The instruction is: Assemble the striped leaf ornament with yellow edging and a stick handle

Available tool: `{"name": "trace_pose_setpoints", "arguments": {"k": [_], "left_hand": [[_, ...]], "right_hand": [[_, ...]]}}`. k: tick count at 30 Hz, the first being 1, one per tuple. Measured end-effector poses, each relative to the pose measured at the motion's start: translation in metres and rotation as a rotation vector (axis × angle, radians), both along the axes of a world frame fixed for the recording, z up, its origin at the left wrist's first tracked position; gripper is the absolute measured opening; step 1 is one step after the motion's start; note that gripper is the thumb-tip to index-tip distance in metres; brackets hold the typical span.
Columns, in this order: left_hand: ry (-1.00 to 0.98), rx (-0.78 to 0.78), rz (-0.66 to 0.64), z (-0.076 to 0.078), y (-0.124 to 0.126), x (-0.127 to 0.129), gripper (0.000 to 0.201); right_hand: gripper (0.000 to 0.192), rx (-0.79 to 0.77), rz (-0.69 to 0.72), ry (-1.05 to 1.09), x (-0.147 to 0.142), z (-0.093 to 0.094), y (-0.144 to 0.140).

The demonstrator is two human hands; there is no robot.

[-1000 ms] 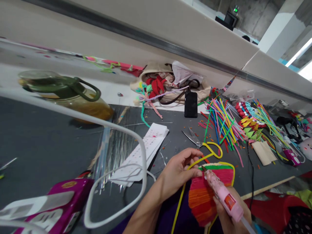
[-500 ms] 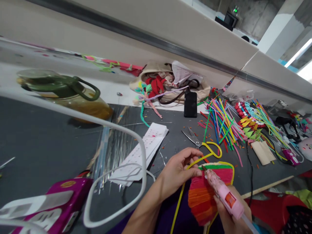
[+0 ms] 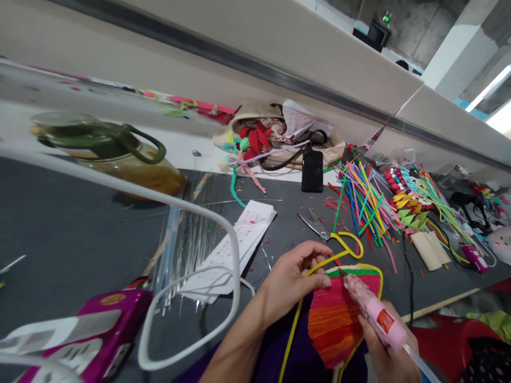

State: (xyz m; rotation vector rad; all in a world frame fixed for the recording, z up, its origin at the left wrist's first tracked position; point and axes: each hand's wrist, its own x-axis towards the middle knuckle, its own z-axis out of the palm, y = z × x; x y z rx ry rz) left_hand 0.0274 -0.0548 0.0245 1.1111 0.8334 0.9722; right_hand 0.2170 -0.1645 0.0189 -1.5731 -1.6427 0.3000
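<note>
A fan-shaped craft piece (image 3: 332, 319) in pink, red and orange stripes, with a green band and pale top edge, is above my lap. My left hand (image 3: 293, 271) is closed at its upper left corner, thumb on the front. A yellow pipe cleaner (image 3: 293, 338) runs past those fingers; yellow also edges the piece's right side. Wrapped in my right hand (image 3: 385, 346) is a pink hot glue gun (image 3: 375, 311), a clear glue stick protruding from its back. Its nozzle is at the green band; whether it touches cannot be made out.
Scissors (image 3: 318, 227) lie beyond my left hand, near a looped yellow pipe cleaner end. Colored pipe cleaners (image 3: 365, 199), a black phone-like device (image 3: 312, 170), paper sheets (image 3: 239, 250) and a jug (image 3: 115, 157) cover the table. A white cable (image 3: 191, 208) loops at left above a purple box (image 3: 99, 330).
My right hand has shifted slightly right with the glue gun, its nozzle travelling along the green band. My left hand stays in place.
</note>
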Motion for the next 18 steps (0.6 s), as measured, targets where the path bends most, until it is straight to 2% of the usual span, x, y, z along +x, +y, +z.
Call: {"name": "trace_pose_setpoints", "arguments": {"k": [12, 18], "left_hand": [[0.005, 0.017, -0.009, -0.0034, -0.0006, -0.0002, 0.041], [0.008, -0.002, -0.005, 0.0003, -0.0009, -0.0004, 0.040]], "right_hand": [[0.036, 0.001, -0.020, -0.020, -0.0019, -0.0081, -0.0033], [0.037, -0.003, -0.021, 0.028, 0.0007, -0.0033, -0.0012]]}}
